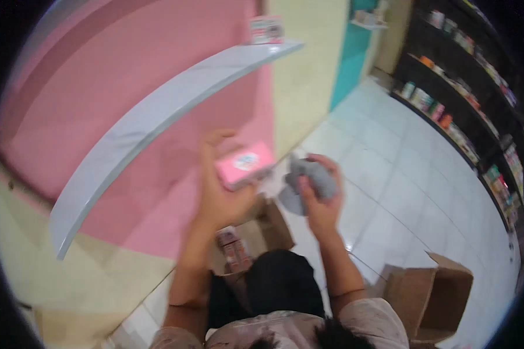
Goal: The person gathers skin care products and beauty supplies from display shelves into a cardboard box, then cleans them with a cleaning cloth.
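The left hand (220, 195) grips a pink box (246, 162) by its edges beside the shelf (140, 125), apparently to leave its labelled face uncovered. The right hand (325, 200) clutches a grey cloth (314, 177), seemingly bunched to fit the palm; below, an open carton (278, 225) holds small boxes (234, 251), probably there for easy reach.

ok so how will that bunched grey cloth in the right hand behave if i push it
The bunched grey cloth will probably give and flop rather than stay stiff, as it is crumpled in folds in the right hand. It is likely light, since one hand holds it up. It seems unlikely to roll, given its uneven, loose shape.
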The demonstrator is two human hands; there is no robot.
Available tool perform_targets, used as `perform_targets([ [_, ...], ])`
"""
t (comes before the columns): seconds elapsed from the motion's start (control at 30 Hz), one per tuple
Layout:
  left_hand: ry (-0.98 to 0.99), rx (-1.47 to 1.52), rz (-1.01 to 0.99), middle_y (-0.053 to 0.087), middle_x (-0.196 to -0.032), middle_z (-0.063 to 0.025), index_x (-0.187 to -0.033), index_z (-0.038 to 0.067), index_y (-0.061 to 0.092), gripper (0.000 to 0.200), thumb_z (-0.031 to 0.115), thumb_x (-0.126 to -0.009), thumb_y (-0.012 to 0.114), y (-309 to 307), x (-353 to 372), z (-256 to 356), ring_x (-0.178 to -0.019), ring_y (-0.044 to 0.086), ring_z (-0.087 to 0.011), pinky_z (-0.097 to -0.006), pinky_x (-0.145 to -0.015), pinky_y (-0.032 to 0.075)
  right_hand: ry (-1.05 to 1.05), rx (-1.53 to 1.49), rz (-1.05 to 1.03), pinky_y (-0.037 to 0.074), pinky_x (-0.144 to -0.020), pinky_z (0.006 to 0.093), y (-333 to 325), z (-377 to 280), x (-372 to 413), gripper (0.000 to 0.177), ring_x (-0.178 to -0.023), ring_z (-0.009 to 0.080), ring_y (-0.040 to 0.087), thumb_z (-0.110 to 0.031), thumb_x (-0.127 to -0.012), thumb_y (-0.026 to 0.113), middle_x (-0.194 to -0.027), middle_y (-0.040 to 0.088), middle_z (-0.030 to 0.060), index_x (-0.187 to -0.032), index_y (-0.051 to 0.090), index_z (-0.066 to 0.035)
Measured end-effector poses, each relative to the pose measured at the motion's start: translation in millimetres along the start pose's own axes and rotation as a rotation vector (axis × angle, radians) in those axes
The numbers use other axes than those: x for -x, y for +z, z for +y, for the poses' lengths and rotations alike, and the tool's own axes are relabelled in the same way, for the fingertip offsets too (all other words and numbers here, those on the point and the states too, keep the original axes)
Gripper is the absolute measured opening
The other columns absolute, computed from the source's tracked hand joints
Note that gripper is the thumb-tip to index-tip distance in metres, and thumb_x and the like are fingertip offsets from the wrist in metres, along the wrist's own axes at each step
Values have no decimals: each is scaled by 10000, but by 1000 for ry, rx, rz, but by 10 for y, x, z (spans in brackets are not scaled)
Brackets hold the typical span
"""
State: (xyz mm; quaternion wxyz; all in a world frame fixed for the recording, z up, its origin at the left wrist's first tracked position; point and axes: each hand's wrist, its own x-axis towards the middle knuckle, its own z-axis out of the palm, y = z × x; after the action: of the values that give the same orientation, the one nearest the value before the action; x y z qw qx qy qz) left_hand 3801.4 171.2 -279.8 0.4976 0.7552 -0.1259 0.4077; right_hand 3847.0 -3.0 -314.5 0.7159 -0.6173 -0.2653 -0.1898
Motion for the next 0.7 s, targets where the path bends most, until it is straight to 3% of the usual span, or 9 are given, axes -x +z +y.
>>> perform_targets([
  [0.1, -272, 13, 1, 485, -1222, -121, -1399, 53, 304, 653, 375, -885, 544, -80, 547, -324, -990, 536, -179, -291, -826, 449, 84, -23, -95, 460, -803, 345, 306, 73, -13, 287, -905, 221, 577, -23, -751, 662, -973, 575, 118, -1023, 576, 3],
  [0.17, -452, 307, 21, 471, -1241, -118, -1419, 65, 290, 664, 520, -944, 383, -145, 794, -351, -974, 530, -158, -278, -802, 454, -83, 166, -266, 465, -795, 372, 562, 184, 148, 346, -894, 272, 579, -4, -682, 644, -967, 574, 134, -1021, 575, 4],
  [0.23, -505, 439, 229, 550, -1129, -120, -1400, 67, 347, 684, 585, -959, 274, -61, 948, -423, -886, 552, -137, -256, -748, 462, -213, 316, -372, 462, -792, 413, 633, 253, 370, 462, -882, 354, 560, -13, -568, 614, -978, 563, 161, -1028, 570, 3],
  [0.33, -824, 671, 158, 554, -1206, -85, -1371, 58, 408, 652, 550, -973, 251, -297, 1263, -659, -1043, 529, -185, -340, -939, 408, -689, 443, -528, 465, -736, 398, 759, 353, 729, 408, -827, 351, 557, -18, -628, 616, -959, 561, 157, -1033, 573, -18],
  [0.37, -796, 997, 98, 615, -1070, -57, -1327, 43, 463, 638, 539, -970, 276, -338, 1419, -768, -972, 556, -168, -367, -888, 431, -656, 412, -591, 465, -737, 400, 755, 396, 812, 415, -833, 346, 557, -16, -625, 609, -967, 559, 153, -1039, 575, -23],
  [0.43, -893, 948, 366, 614, -1063, -49, -1280, 39, 497, 637, 548, -961, 287, -240, 1557, -674, -964, 557, -166, -373, -869, 437, -597, 350, -709, 465, -739, 403, 751, 493, 882, 431, -846, 334, 558, -12, -621, 595, -984, 555, 145, -1051, 579, -33],
  [0.5, -1011, 985, 630, 614, -1063, -58, -1186, 41, 555, 669, 604, -936, 293, -192, 1661, -599, -999, 562, -187, -371, -888, 438, -315, 380, -622, 463, -776, 403, 763, 612, 920, 471, -884, 313, 566, -42, -588, 641, -1000, 554, 136, -1055, 582, -47],
  [0.53, -1007, 960, 612, 613, -1064, -59, -1171, 45, 561, 674, 615, -931, 293, -185, 1715, -598, -1004, 562, -190, -371, -892, 437, -178, 394, -574, 463, -794, 404, 758, 640, 953, 493, -903, 302, 570, -57, -571, 665, -1008, 554, 131, -1057, 584, -55],
  [0.7, -914, 948, 445, 612, -1052, -68, -1142, 48, 570, 785, 715, -888, 242, -243, 1960, -594, -976, 573, -171, -329, -876, 446, -589, 276, -839, 488, -738, 406, 630, 569, 1275, 473, -844, 346, 581, -82, -585, 663, -951, 579, 152, -1047, 585, -19],
])
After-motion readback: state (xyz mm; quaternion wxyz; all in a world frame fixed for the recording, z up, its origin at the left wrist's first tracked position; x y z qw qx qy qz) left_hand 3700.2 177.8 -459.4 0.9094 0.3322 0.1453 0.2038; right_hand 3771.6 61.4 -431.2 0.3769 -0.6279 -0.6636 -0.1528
